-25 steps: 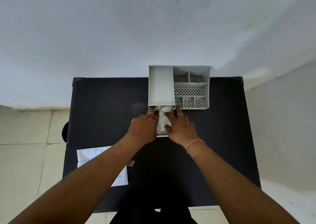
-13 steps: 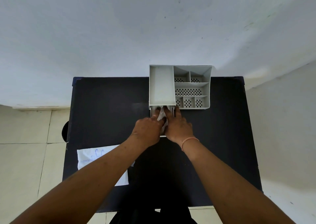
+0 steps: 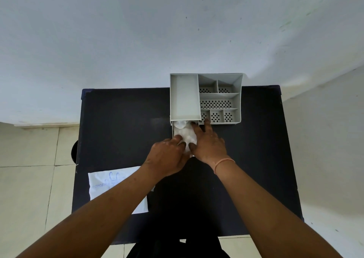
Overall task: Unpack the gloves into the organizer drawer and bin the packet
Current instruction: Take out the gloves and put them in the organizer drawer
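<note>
A grey organizer stands at the back of the black table, its drawer pulled out toward me. White translucent gloves lie bunched in the drawer. My left hand rests at the drawer's near end, fingertips pinching the gloves' near edge. My right hand lies flat over the gloves' right side, fingers reaching the organizer's front. The white glove packet with blue print lies flat on the table's left side, partly under my left forearm.
A dark round bin shows just past the table's left edge on the tiled floor. A white wall rises behind the table. The organizer's right half has several perforated compartments.
My left hand has drawn back toward me from the drawer's mouth, uncovering more of the gloves. My right hand stays pressed on them.
</note>
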Tool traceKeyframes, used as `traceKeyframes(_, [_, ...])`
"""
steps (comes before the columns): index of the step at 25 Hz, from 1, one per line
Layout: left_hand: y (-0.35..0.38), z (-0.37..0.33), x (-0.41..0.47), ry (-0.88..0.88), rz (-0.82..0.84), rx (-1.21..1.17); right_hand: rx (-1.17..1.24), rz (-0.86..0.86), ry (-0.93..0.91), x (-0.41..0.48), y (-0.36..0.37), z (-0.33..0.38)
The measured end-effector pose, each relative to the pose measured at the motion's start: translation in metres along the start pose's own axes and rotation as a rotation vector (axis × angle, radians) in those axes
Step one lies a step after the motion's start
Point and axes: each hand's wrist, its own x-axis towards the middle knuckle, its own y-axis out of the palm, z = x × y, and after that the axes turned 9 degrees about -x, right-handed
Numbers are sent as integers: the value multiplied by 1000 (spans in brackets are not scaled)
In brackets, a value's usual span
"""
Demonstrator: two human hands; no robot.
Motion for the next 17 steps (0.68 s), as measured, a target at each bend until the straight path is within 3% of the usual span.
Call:
traceKeyframes(3, [0, 4, -3, 8, 45, 34, -53, -93, 20, -9, -1, -2])
traceKeyframes(7, [-1, 3, -4, -6, 26, 50, 45, 38, 17, -18, 8, -5])
traceKeyframes(9, [-2, 3, -6, -33, 9, 14, 131, -115, -18, -28, 12, -9])
traceKeyframes(11, [-1, 4, -9, -38, 7, -4, 60, -200, -38, -36, 18, -11])
traceKeyframes(15, [-2, 1, -7, -75, 22, 3, -121, 98, -61, -35, 25, -14])
traceKeyframes(17, [-6, 0, -3, -95, 13, 13, -149, 93, -63, -28, 26, -14])
